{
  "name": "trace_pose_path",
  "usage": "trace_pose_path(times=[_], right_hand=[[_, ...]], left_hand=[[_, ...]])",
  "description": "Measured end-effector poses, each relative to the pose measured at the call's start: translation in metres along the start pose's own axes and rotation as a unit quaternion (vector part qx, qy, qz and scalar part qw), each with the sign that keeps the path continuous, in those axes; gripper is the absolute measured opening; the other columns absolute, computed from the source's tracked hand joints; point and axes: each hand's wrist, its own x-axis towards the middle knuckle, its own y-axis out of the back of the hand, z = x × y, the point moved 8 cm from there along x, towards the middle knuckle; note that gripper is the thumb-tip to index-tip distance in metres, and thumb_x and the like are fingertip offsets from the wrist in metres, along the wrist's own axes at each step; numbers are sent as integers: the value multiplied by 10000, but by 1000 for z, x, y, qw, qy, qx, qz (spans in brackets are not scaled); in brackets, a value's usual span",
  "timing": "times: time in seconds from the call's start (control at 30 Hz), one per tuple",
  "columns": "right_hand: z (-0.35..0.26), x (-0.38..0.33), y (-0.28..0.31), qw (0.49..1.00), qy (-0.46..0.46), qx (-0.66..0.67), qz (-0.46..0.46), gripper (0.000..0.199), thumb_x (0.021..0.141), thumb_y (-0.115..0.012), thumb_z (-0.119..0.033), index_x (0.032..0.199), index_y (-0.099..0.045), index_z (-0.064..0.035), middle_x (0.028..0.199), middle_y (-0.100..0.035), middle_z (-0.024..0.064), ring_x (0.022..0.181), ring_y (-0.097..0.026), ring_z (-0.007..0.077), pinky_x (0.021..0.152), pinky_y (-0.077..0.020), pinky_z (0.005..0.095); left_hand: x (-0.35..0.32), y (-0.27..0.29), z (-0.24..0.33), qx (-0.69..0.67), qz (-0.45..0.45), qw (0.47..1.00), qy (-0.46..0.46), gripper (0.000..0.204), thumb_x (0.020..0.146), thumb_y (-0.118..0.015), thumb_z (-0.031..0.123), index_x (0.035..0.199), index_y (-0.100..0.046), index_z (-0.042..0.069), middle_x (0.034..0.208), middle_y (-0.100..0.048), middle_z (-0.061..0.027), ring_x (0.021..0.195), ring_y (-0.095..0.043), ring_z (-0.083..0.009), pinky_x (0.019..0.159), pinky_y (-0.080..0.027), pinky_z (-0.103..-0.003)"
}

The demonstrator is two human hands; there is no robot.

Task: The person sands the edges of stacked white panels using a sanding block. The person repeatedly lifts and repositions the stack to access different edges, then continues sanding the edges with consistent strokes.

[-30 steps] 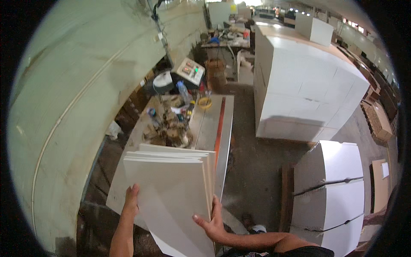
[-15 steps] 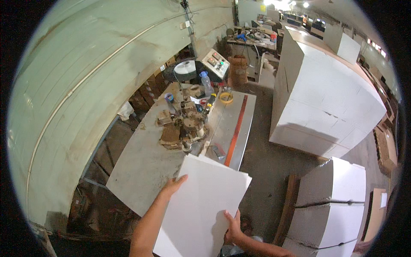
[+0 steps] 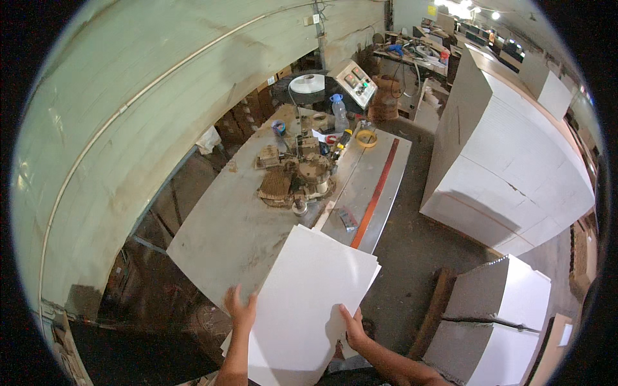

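A stack of white cardboard sheets point(image 3: 309, 289) lies in front of me, tilted, with its far end over the near edge of the worktable point(image 3: 219, 225). Several sheet edges fan out unevenly along its right side. My right hand point(image 3: 353, 329) grips that right edge, thumb on top and the other fingers partly hidden beneath. Beside the left edge, my left hand point(image 3: 240, 309) has its fingers spread, and nothing shows in it. Just beyond the sheets stands a dusty machine head point(image 3: 306, 177) with a ribbed brown plate and a small round roller point(image 3: 300, 207).
A red strip point(image 3: 376, 193) runs along the table's right side. A yellow tape roll point(image 3: 366, 137), a plastic bottle point(image 3: 339, 114) and a control box point(image 3: 353, 83) stand farther back. Tall white board stacks point(image 3: 515, 167) and lower ones point(image 3: 479, 289) rise on the right.
My left hand has let go of the sheets' left edge and opened, moving toward me. My right hand keeps its hold. The whole view has shifted, so the table appears farther right.
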Motion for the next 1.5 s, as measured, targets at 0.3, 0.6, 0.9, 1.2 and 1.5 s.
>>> trace_pose_path(times=[0.3, 0.6, 0.9, 1.2, 1.5], right_hand=[[-32, 32, -18, 977, -38, -176, -115, 1484, 1038, -881, -670, 1844, 97, 100, 1894, -236, 374, 1725, -362, 471, 1390, -376, 562], [-249, 110, -81, 625, 331, -708, -3, 1236, 914, -957, -668, 1834, -394, -64, 1880, -412, 263, 1721, -426, 469, 1361, -422, 622], [-242, 173, -97, 697, 205, -649, -224, 805, 1008, -925, -574, 1526, -717, 7, 1383, -838, 280, 1259, -818, 454, 1112, -631, 565], [-246, 175, -109, 665, 221, -632, -332, 787, 1069, -867, -552, 1567, -676, 28, 1414, -817, 283, 1323, -795, 434, 1142, -618, 552], [-253, 221, -114, 612, 182, -671, -377, 878, 1034, -873, -633, 1545, -692, 58, 1422, -814, 295, 1285, -814, 420, 1154, -615, 543]], left_hand=[[-244, 49, -96, -9, 243, 898, 367, 1174, 1068, -890, 494, 1861, -206, -37, 1839, -364, -319, 1657, -463, -492, 1303, -465, -647], [-263, 21, -117, -491, 227, 778, 320, 593, 1173, -804, 206, 1648, -566, -57, 1485, -738, -191, 1346, -722, -364, 1143, -590, -507], [-221, 34, -139, -462, 141, 757, 440, 806, 1164, -821, 428, 1749, -494, -19, 1624, -666, -206, 1413, -694, -377, 1188, -582, -540], [-315, -3, -55, -442, 144, 795, 391, 677, 1170, -818, 353, 1664, -578, -43, 1471, -758, -212, 1313, -754, -337, 1098, -633, -516], [-390, -46, -9, -351, 222, 811, 413, 730, 1118, -854, 480, 1591, -643, -34, 1373, -804, -200, 1186, -792, -318, 1041, -640, -484]])
